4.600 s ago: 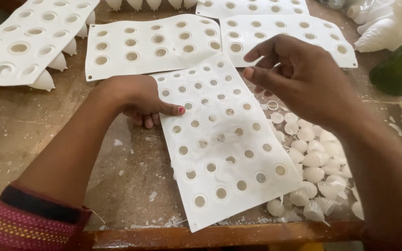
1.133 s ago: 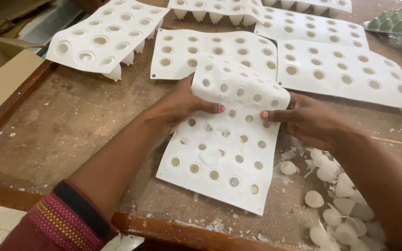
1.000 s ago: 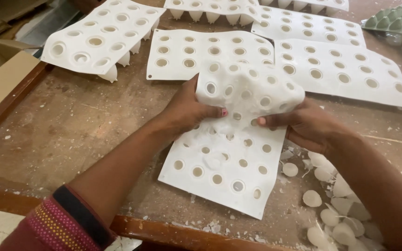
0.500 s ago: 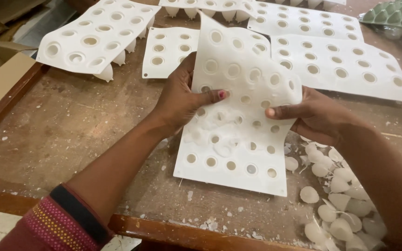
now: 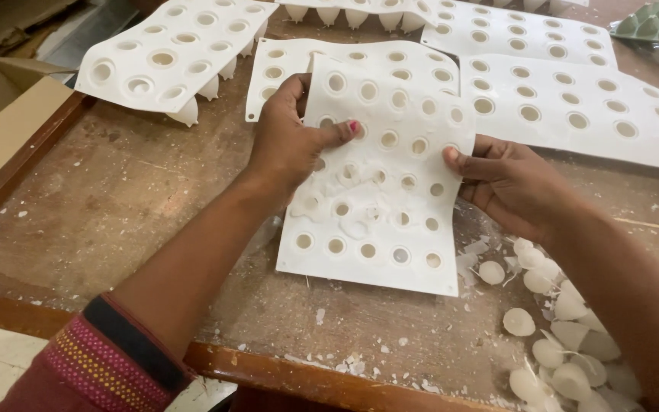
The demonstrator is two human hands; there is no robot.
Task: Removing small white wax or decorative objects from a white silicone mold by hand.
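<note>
White mould sheet [image 5: 379, 183] | holes up | long axis away | both hands holding

A wooden table [image 5: 101, 206] is carrying everything here; its top is looking worn and stained, and a darker wooden rim is running along the near and left edges. White crumbs [image 5: 348, 365] are lying scattered near the front rim. Several white mould sheets with round holes are resting on it: one [image 5: 173, 49] at the far left, standing on its pointed cups, one [image 5: 573, 114] at the far right, and another [image 5: 512, 32] behind it. A heap of small white cone-shaped pieces [image 5: 558, 351] is lying at the near right corner.
</note>
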